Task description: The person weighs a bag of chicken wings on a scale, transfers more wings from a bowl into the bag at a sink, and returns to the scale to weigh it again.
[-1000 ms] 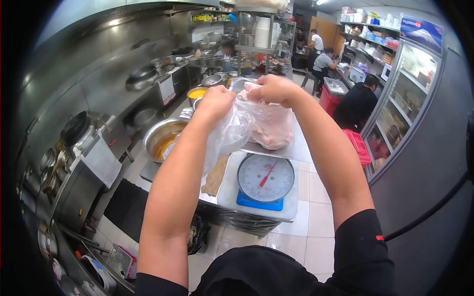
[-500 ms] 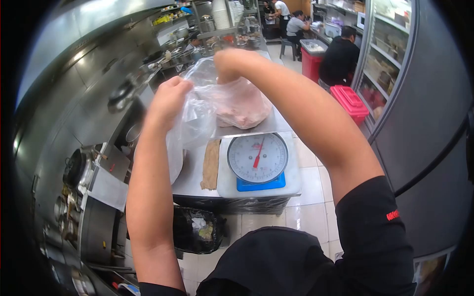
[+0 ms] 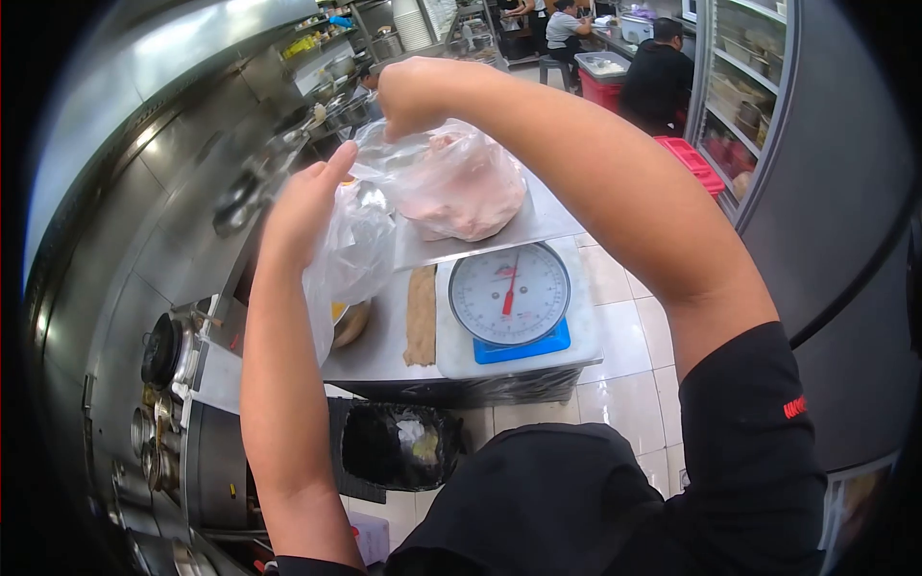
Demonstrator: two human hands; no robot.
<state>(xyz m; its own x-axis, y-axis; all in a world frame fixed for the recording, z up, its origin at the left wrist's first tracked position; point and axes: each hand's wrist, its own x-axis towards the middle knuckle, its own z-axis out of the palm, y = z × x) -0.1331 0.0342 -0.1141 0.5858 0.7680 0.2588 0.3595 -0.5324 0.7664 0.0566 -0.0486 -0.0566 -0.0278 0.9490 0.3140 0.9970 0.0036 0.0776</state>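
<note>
A clear plastic bag of raw pale-pink meat (image 3: 453, 184) rests on the steel pan (image 3: 538, 223) of a dial scale (image 3: 510, 296). My right hand (image 3: 415, 92) pinches the bag's top from above. My left hand (image 3: 301, 202) grips a loose, empty part of clear plastic (image 3: 348, 259) at the bag's left side, which hangs down beside the scale. The scale's red needle points just right of straight up.
A tan strip (image 3: 420, 315) lies on the steel table left of the scale. A black-lined bin (image 3: 401, 444) stands below the table. Stoves and pots (image 3: 165, 348) line the left. People (image 3: 657, 79) work at the back by red bins (image 3: 692, 165) and a glass fridge (image 3: 744, 106).
My view has tilted down and closer. My right hand has lifted the bag's top higher and my left hand has pulled the loose plastic further left. The bag stays on the scale pan.
</note>
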